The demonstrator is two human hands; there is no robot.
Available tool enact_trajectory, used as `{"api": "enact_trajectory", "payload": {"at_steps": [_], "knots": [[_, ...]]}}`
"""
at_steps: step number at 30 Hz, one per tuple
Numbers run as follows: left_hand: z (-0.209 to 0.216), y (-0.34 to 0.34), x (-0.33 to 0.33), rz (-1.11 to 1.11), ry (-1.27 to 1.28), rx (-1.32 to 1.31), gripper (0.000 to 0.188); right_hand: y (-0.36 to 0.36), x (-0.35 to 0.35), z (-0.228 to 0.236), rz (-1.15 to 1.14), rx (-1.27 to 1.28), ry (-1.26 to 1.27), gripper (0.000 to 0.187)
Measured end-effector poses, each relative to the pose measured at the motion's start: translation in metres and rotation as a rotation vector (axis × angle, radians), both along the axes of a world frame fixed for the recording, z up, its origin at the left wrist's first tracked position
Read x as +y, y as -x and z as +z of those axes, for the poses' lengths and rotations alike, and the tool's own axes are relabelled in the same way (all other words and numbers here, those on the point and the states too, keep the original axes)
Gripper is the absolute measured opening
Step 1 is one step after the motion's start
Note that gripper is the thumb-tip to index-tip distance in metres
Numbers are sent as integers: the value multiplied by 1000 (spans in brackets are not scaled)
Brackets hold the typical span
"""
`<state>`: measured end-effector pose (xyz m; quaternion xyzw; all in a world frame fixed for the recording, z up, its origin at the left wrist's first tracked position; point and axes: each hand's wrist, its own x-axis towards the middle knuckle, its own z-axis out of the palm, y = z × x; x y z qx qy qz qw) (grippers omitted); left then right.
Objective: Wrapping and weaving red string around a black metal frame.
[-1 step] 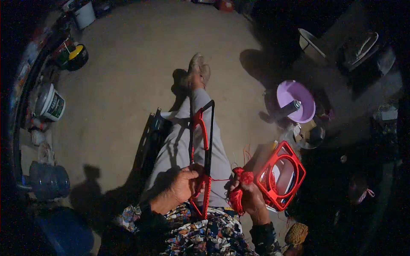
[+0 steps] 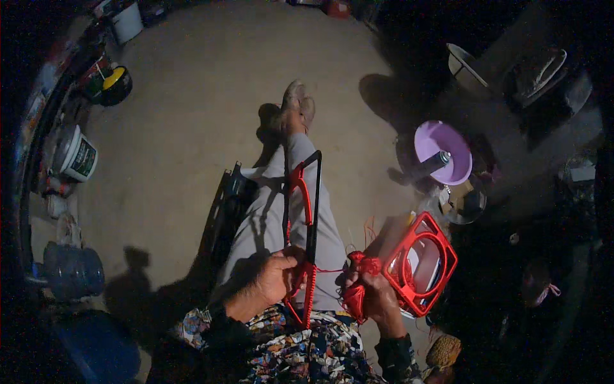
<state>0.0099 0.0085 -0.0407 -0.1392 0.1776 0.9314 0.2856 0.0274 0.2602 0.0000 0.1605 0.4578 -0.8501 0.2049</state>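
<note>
A narrow black frame stretches over my lap and legs, with red cord wound tightly round parts of it. My left hand is closed on the frame near its lower end, beside the tightly coiled red wrapping. To the right, my right hand clutches a loose bundle of red cord. One strand runs taut from that bundle to the frame. The fingertips of both hands are partly hidden.
A red square holder with a round opening stands right of my right hand. Beyond it are a purple basin and a dark cylinder. Along the left side are a white bucket and a blue water jug.
My right hand and the cord bundle in it have shifted very slightly. My left hand and the frame stay where they were.
</note>
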Motion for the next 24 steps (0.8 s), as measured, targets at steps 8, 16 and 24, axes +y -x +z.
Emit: {"api": "enact_trajectory", "payload": {"at_steps": [8, 16, 24], "knots": [[-2, 1, 0, -10, -14, 39, 27, 69, -6, 57, -8, 159, -463, 26], [8, -2, 5, 86, 120, -18, 23, 35, -68, 62, 382, 120, -546, 28], [3, -2, 4, 61, 68, -62, 25, 27, -77, 73, 379, -5, -405, 24]]}}
